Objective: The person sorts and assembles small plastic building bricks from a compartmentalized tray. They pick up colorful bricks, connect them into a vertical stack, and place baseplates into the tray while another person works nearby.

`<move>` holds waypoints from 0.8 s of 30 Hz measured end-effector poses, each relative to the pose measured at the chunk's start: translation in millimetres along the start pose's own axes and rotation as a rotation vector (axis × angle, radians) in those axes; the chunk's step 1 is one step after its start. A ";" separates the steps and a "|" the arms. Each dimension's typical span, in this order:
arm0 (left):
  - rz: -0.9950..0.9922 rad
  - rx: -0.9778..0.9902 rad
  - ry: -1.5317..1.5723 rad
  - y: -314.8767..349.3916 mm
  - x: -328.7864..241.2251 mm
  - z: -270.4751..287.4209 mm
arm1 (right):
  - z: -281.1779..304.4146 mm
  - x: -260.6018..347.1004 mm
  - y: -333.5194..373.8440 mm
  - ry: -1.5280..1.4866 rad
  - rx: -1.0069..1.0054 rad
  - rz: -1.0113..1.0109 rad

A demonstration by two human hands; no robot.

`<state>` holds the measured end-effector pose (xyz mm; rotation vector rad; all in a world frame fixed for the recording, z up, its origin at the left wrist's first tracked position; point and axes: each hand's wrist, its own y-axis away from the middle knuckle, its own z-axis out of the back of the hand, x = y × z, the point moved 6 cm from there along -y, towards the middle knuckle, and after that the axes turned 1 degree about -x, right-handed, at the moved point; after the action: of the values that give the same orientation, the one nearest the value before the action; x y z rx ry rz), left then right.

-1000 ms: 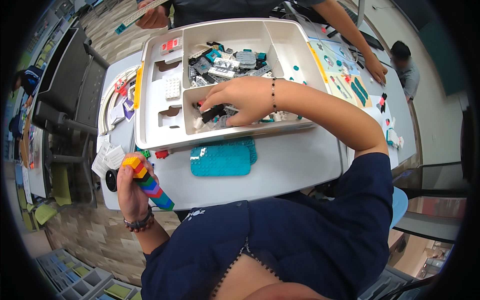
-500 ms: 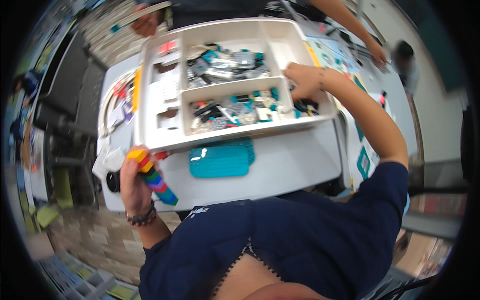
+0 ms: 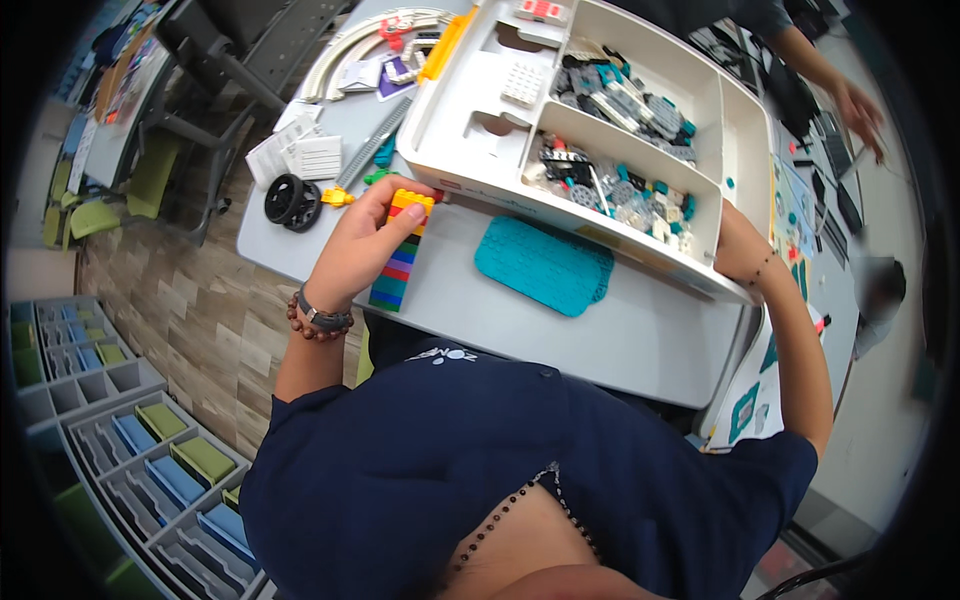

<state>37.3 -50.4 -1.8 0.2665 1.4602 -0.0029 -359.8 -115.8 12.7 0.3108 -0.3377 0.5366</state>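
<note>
My left hand (image 3: 362, 240) is closed around a tall stack of coloured bricks (image 3: 398, 262), yellow and orange at the top and blue at the bottom, beside the box's front left corner. The large white box (image 3: 625, 240) has compartments of grey, white, black and teal building pieces (image 3: 625, 100). My right hand (image 3: 742, 248) reaches into its right-hand compartment near the front corner. The compartment wall hides those fingertips, so I cannot see what they touch. Teal studded plates (image 3: 545, 265) lie on the table in front of the box.
Left of the box, the table (image 3: 640, 330) bears black wheels (image 3: 292, 202), white cards (image 3: 312, 155), a grey beam (image 3: 375, 145) and curved white tracks (image 3: 370, 50). An instruction sheet (image 3: 755, 400) lies at right. Another person's hand (image 3: 858, 115) is at the far right.
The view has turned, shifting the box rightward and up in the picture. My right hand has gone lower into the right compartment, toward its front. The brick stack is now more upright in my left hand.
</note>
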 end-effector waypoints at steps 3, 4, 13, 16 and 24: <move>-0.051 -0.065 -0.095 -3.2 12.1 2.1 | 1.8 10.1 -1.9 -0.043 -0.034 -0.028; -0.055 -0.072 -0.129 -5.1 16.5 1.9 | 1.2 9.2 -1.2 -0.039 -0.039 -0.061; -0.131 -0.101 -0.279 -6.3 20.1 -5.2 | 22.3 -18.2 3.9 -0.057 -0.073 -0.339; -0.211 -0.056 -0.590 -5.7 0.7 -13.0 | 54.1 -15.2 11.2 -0.229 -0.202 -0.316; -0.401 -0.020 -0.686 -9.8 -7.3 -24.7 | 105.4 56.3 -9.4 -0.504 -0.253 -0.228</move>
<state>10.7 -56.7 1.5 -0.0528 0.8078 -0.3705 -333.5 -137.8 127.6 0.2314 -0.8400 0.1798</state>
